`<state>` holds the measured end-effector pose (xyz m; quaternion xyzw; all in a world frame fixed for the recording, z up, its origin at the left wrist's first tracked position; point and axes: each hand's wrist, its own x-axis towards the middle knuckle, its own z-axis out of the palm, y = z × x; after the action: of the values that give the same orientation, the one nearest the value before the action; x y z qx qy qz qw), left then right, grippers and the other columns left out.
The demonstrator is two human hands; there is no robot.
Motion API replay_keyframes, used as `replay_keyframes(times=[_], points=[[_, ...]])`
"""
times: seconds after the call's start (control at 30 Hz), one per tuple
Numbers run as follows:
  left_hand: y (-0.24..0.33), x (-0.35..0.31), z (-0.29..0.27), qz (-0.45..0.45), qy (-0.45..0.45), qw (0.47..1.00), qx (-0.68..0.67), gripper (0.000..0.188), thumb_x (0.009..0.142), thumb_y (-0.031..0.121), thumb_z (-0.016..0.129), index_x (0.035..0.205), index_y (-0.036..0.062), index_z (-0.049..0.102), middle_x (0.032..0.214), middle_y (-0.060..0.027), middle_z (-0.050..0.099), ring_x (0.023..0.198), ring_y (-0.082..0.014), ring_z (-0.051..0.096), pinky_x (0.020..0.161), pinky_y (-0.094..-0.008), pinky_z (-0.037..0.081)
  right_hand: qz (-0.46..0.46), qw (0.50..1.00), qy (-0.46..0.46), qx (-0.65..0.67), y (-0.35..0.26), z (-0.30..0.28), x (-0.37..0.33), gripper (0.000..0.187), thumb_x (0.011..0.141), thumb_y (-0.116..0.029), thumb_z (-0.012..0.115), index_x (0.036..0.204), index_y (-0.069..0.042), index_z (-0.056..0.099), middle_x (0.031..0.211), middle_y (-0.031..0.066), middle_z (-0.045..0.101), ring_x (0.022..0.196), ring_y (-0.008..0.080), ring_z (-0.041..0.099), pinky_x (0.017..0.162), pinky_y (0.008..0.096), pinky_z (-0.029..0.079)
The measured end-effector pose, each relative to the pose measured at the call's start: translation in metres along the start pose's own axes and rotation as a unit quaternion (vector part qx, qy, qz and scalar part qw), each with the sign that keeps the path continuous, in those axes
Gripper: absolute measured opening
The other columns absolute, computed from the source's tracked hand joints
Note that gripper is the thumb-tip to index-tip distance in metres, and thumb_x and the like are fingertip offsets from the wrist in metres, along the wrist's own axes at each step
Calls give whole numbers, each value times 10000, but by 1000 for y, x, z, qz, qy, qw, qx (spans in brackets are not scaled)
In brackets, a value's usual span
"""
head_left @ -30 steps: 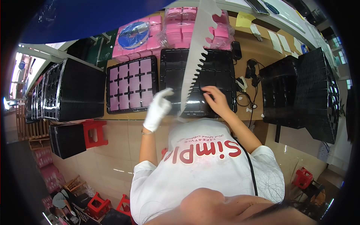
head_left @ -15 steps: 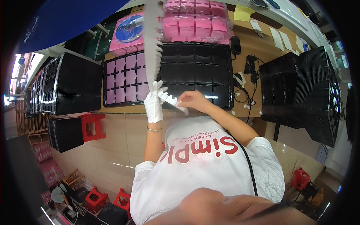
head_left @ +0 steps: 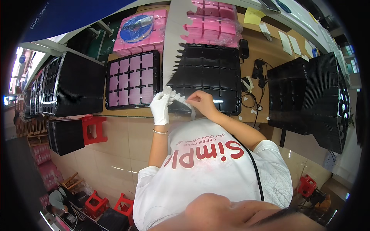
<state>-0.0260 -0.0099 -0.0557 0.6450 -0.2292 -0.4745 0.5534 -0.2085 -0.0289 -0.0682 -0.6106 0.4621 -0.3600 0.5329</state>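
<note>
My left hand, in a white glove, grips a long whitish strip with a row of small tabs along one edge. From this hand the strip runs up across the far part of the view, and its other part slants down to the right and hangs in front of my shirt. My bare right hand has thumb and forefinger pinched at the tabbed edge of that slanting part; anything tiny between the fingertips is hidden. Beneath and beyond both hands lies a black compartment tray. Left of it is another black tray holding pink pieces.
Plastic-wrapped pink stacks and a blue roll stand at the back. Tall stacks of black trays rise at left and right. Cables and white scraps lie on the table's right. A red stool stands left.
The strip's far part has swung to the right, uncovering more of the pink-filled tray. My right hand has shifted slightly right and away from me; my left hand has shifted a little right.
</note>
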Motion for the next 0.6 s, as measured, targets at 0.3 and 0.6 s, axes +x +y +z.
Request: replay_keyframes(times=[0.3, 0.6], points=[[6, 24, -39, 27, 57, 998, 31, 130, 893, 44, 598, 993, -31, 634, 777, -25, 620, 673, -88, 598, 606, -208, 468, -169, 978, 10, -119, 21, -9, 204, 127, 727, -159, 747, 779, -52, 701, 790, 98, 654, 715, 223, 635, 660, 341, 500], [2, 23, -51, 30, 21, 999, 3, 164, 883, -5, 566, 1032, -33, 628, 830, -43, 640, 678, -92, 608, 631, -207, 473, -114, 931, 93, -335, 22, -2, 245, 101, 682, -159, 704, 723, -69, 721, 805, 157, 689, 780, 348, 664, 753, 450, 531]])
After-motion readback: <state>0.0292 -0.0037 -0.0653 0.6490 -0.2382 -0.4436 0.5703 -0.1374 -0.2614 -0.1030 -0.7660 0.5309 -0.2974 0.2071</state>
